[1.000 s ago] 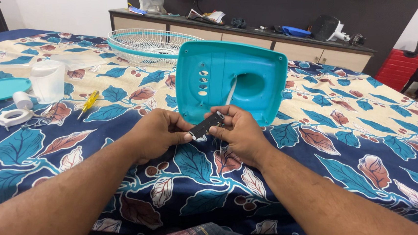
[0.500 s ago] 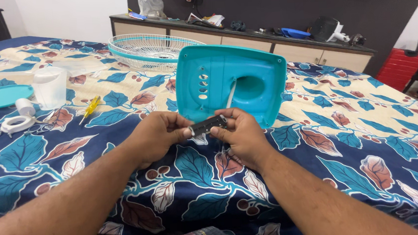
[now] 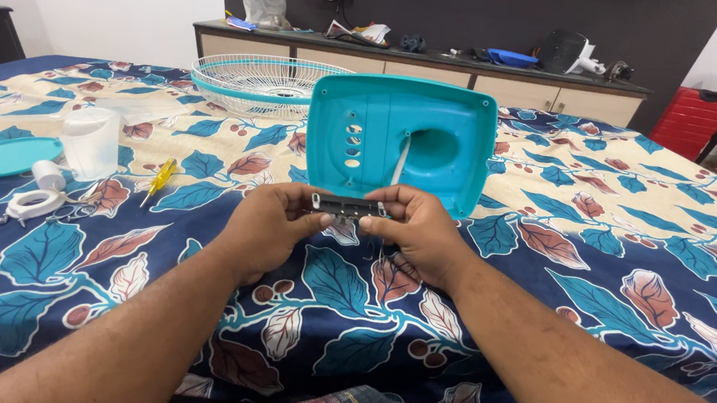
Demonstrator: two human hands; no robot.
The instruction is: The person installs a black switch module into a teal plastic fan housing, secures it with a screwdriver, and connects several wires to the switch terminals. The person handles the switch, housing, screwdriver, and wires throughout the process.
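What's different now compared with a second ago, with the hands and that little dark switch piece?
Both hands, left hand and right hand, have turned the dark switch strip from tilted to nearly level, one hand at each end, with the grip kept. The teal fan base, wire fan guard, yellow screwdriver and clear cup stayed put on the bedsheet.

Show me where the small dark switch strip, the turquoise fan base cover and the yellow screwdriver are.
small dark switch strip (image 3: 349, 205): head view, middle of the strip between both hands.
turquoise fan base cover (image 3: 445, 111): head view, upper right panel.
yellow screwdriver (image 3: 161, 175): head view, yellow handle on the bedsheet.
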